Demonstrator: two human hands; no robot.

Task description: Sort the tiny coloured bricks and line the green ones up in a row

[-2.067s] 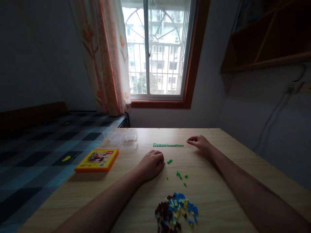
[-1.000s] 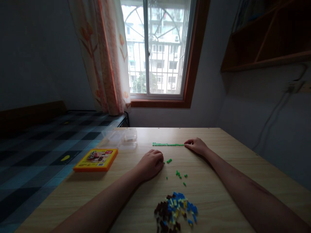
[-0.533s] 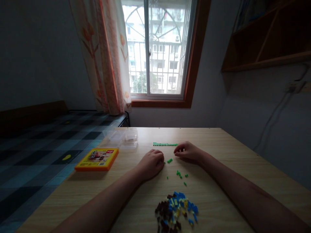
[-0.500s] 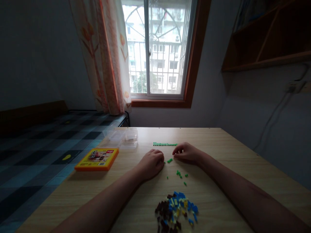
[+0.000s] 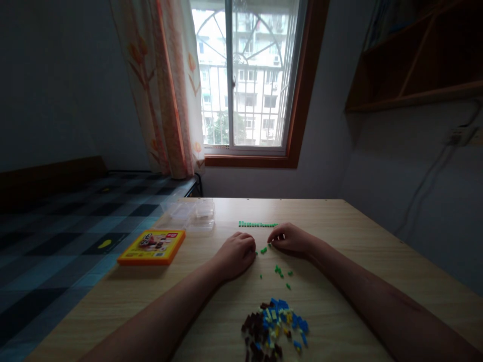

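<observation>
My left hand (image 5: 237, 255) rests on the table with its fingers curled; a bit of green shows at its fingertips, and what lies under them is hidden. Across from it, my right hand (image 5: 287, 237) pinches a small green building brick (image 5: 269, 245) between thumb and forefinger, close to the tabletop. Between the hands lie a few green bricks (image 5: 263, 250). Beyond them runs a straight row of small green bricks (image 5: 256, 224), its right end partly behind my right hand. More loose green bricks (image 5: 278, 270) are scattered nearer to me.
A mixed pile of brown, blue, cream and yellow bricks (image 5: 272, 322) lies at the table's near side. On the left are a yellow-orange box (image 5: 151, 247) and clear plastic trays (image 5: 192, 213). A checked bed (image 5: 86, 226) adjoins the wooden table (image 5: 332, 216).
At my right fingertips a green brick now shows apart from the small group between the hands. My right hand has shifted very slightly; the left stays in place.
</observation>
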